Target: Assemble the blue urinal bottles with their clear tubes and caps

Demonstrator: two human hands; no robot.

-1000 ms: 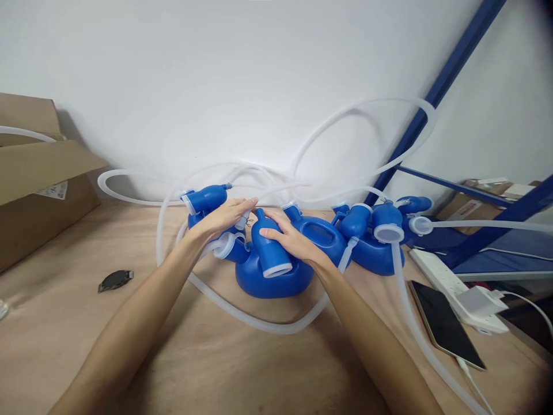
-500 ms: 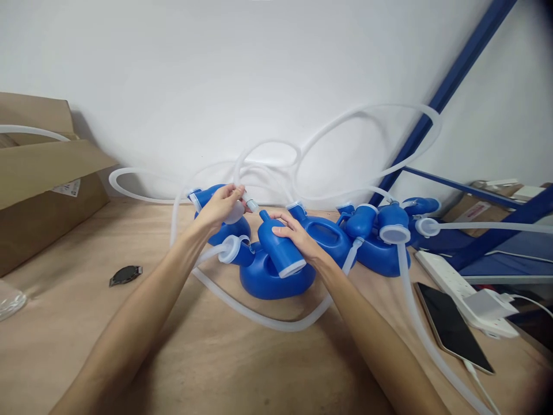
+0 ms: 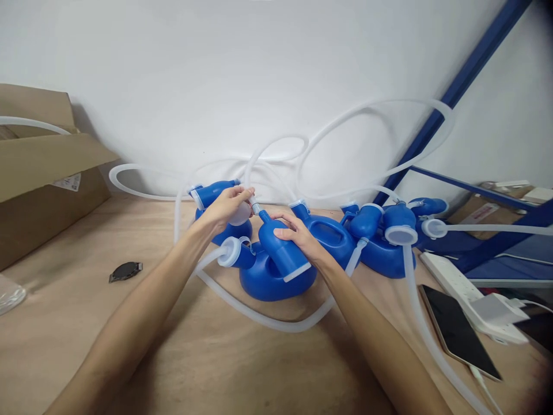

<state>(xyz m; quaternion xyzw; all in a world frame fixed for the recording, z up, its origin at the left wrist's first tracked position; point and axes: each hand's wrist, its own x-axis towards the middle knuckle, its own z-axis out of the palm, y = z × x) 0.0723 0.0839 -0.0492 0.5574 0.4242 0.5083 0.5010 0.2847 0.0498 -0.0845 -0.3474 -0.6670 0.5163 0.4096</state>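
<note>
My left hand (image 3: 233, 206) pinches the end of a translucent white hose (image 3: 252, 164), with a clear connector (image 3: 256, 208) poking out beyond the fingers. In my right hand (image 3: 298, 235) is a blue bottle-shaped plastic cup (image 3: 284, 251) with a pale rim, tilted so its narrow spout points up and left. The connector meets the tip of the spout; how far it overlaps I cannot tell. Under the cup lies a blue jug (image 3: 276, 291), with a white cap and hose at its neck. Another blue jug (image 3: 231, 230) is partly hidden behind my left hand.
More blue jugs (image 3: 330, 230) with similar cups (image 3: 400, 219) stand along the wall at right, hoses looping around them. A watch (image 3: 125, 271) and cardboard box (image 3: 52, 213) are at left. A tablet (image 3: 460, 331) and power strip (image 3: 453, 288) lie at right.
My left hand has brought the hose connector right and down against the cup's spout. The cup has tilted slightly in my right hand, and the view has shifted a little.
</note>
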